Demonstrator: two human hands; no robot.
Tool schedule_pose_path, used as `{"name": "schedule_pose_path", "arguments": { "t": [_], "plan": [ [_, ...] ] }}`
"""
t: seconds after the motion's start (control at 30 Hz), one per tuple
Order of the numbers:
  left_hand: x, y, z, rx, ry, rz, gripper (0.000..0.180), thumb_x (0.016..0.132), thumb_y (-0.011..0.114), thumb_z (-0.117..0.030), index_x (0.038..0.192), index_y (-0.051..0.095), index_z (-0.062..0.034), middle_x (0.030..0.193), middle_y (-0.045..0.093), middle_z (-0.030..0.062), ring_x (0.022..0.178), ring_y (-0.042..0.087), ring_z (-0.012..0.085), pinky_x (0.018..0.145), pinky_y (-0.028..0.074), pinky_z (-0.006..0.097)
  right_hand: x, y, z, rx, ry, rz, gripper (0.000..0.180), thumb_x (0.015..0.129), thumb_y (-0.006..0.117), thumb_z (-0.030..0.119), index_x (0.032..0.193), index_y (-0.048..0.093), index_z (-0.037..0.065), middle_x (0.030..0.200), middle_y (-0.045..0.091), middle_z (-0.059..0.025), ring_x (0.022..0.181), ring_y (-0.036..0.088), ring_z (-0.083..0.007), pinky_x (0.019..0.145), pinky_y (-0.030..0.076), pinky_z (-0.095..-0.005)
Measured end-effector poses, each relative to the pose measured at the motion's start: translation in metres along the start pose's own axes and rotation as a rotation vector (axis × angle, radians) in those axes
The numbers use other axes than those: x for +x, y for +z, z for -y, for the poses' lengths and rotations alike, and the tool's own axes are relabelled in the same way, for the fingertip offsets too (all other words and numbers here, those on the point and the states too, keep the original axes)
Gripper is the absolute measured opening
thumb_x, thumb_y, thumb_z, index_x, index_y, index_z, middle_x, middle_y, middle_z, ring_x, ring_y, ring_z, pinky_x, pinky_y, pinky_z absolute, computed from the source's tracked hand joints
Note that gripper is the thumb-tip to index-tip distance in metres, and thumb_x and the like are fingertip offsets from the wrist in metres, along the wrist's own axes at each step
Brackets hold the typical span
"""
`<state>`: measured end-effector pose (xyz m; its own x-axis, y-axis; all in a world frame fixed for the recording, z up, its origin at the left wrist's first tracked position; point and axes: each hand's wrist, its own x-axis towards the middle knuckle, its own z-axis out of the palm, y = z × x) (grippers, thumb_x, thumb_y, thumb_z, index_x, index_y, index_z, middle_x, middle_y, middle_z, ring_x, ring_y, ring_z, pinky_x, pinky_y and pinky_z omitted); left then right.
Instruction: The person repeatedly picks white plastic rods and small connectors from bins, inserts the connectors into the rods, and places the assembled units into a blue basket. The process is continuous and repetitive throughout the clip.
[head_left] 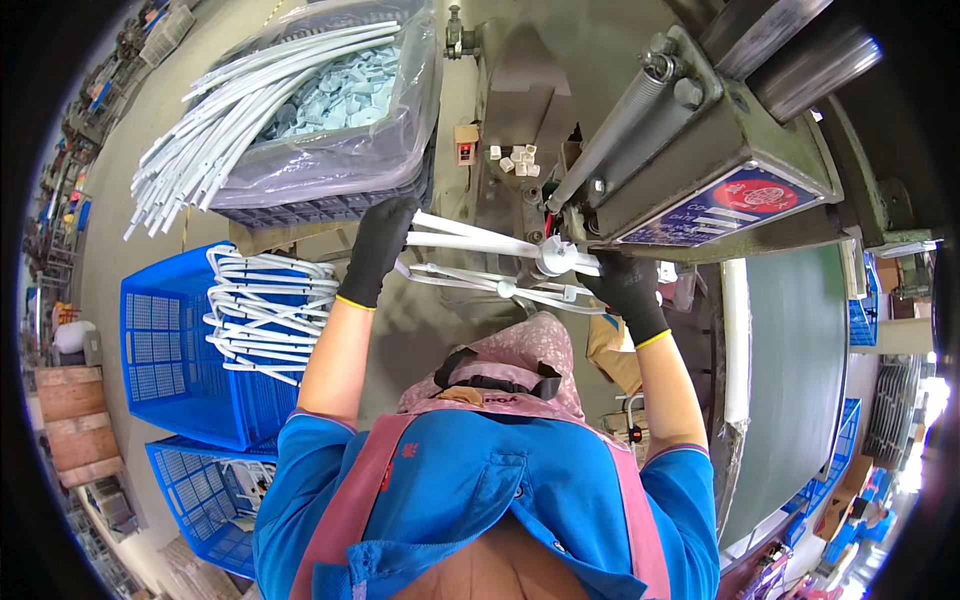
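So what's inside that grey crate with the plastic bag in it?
The grey crate holds pale blue plastic pieces in a clear liner, with long white rods lying across its top. Whatever lies beneath the pieces is covered.

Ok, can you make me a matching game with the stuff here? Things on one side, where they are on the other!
Things:
1. left hand
2. right hand
3. loose white rods
4. bent white frames

Places:
a. heaped in the blue crate
b. lying across the grey bin
c. gripping the white frame's left end
d. at its right end, by the press

Pairs: 1-c, 2-d, 3-b, 4-a
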<state>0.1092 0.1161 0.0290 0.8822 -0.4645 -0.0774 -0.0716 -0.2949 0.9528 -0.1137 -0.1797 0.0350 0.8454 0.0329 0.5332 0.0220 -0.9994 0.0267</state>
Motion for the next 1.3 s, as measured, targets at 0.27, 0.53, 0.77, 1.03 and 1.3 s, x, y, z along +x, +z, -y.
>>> {"name": "schedule_pose_path", "arguments": {
  "t": [0.27, 0.53, 0.77, 1.03, 1.3],
  "plan": [
    [-0.002, 0.003, 0.009, 0.142, 0.058, -0.055, 0.036, 0.094, 0.049, -0.033, 0.086, 0.062, -0.0006, 0.061, 0.055, 0.0129, 0.056, 0.053, 0.0227, 0.058, 0.042, 0.038, -0.005, 0.004, -0.003, -0.051, 0.016, 0.101, 0.047, 0.065, 0.076, 0.046, 0.102, 0.069, 0.017, 0.093, 0.068, -0.0078, 0.08, 0.066, -0.0293, 0.068, 0.052, -0.0413],
    [-0.004, 0.005, 0.009, 0.181, 0.111, -0.096, 0.036, 0.095, 0.048, -0.033, 0.093, 0.064, -0.0006, 0.071, 0.061, 0.0182, 0.067, 0.059, 0.0296, 0.064, 0.045, 0.04, -0.001, -0.002, -0.001, -0.078, 0.075, 0.2, 0.05, 0.062, 0.078, 0.047, 0.101, 0.07, 0.015, 0.096, 0.069, -0.0078, 0.083, 0.067, -0.027, 0.071, 0.053, -0.0381],
    [-0.024, -0.008, -0.028, 0.172, 0.268, -0.185, 0.023, 0.096, 0.051, -0.021, 0.101, 0.064, -0.0033, 0.076, 0.063, 0.0107, 0.066, 0.06, 0.021, 0.063, 0.048, 0.033, 0.01, -0.051, -0.003, 0.099, 0.069, 0.288, 0.033, 0.072, 0.076, 0.032, 0.093, 0.067, 0.009, 0.089, 0.066, -0.0146, 0.08, 0.065, -0.0321, 0.068, 0.052, -0.0386],
    [-0.074, 0.048, -0.04, -0.09, 0.244, 0.044, 0.029, 0.098, 0.046, -0.024, 0.104, 0.064, -0.001, 0.073, 0.059, 0.0021, 0.067, 0.054, 0.0105, 0.064, 0.044, 0.026, -0.068, -0.098, 0.033, 0.239, 0.24, 0.575, 0.037, 0.074, 0.073, 0.038, 0.089, 0.062, 0.007, 0.076, 0.064, -0.0144, 0.067, 0.063, -0.0328, 0.056, 0.049, -0.0429],
    [-0.067, 0.119, -0.071, 0.044, 0.254, 0.19, 0.033, 0.096, 0.051, -0.033, 0.098, 0.066, -0.0038, 0.068, 0.063, 0.0106, 0.063, 0.061, 0.0219, 0.063, 0.046, 0.035, -0.128, -0.134, 0.029, 0.467, 0.449, 0.452, 0.032, 0.076, 0.072, 0.028, 0.096, 0.065, 0.004, 0.077, 0.066, -0.017, 0.067, 0.065, -0.0336, 0.058, 0.05, -0.0408]
  ]
}}
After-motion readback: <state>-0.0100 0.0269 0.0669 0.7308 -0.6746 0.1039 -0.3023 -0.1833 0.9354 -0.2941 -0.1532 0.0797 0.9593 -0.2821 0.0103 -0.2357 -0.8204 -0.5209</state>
